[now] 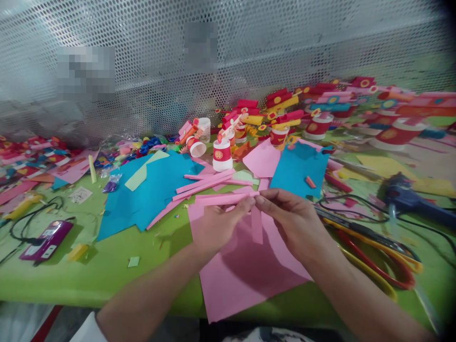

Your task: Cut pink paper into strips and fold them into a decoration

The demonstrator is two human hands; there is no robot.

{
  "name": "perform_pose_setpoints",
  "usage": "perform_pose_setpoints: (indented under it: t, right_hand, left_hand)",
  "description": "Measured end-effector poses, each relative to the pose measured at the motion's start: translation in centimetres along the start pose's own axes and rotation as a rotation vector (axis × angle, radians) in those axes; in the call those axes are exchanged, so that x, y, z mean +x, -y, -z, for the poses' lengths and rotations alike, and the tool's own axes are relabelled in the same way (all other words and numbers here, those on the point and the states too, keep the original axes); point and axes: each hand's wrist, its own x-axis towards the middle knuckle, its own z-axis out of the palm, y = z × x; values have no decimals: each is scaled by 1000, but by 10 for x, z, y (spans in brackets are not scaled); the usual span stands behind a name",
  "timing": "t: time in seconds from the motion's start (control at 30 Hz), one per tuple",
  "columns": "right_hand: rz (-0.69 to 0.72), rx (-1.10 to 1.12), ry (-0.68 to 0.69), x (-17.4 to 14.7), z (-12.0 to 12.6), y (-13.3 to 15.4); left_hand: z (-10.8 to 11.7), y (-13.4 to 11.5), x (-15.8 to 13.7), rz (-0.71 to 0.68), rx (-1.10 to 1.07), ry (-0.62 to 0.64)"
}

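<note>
My left hand point(217, 225) and my right hand point(292, 213) meet at the tips, pinching a pink paper strip point(257, 225) between thumbs and fingers. One end of the strip hangs down between the hands; my fingers hide part of the rest. Beneath both hands lies a large pink paper sheet point(238, 289). Just beyond them is a loose pile of pink paper strips point(203, 184). A blue paper sheet point(160, 185) spreads out to the left, and a second blue paper piece point(297, 168) lies beyond my right hand.
Scissors point(377, 261) and a glue gun point(416, 199) with its cable lie at the right. At the left is a purple power strip point(46, 241). Paper cup point(223, 156) models stand along the back, before a perforated metal panel point(149, 61). The table point(71, 282) is green.
</note>
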Motion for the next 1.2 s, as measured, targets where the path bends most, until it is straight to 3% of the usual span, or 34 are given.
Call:
perform_pose_setpoints:
  t: [0.17,0.3,0.67,0.97,1.2]
  right_hand:
    - [-5,-56,60,-2,-3,5]
    - [-76,-141,120,-2,-6,11]
    - [-59,-222,95,-2,-7,13]
    - [-79,-244,91,-3,-14,16]
    - [-146,-306,159,-4,-13,13]
  left_hand:
    - [0,-3,1,-43,-71,-51]
    - [2,1,2,-58,24,-128]
    - [-2,-1,1,-48,-29,-99]
    - [0,6,2,21,-57,-205]
    - [0,-2,6,51,-214,-232]
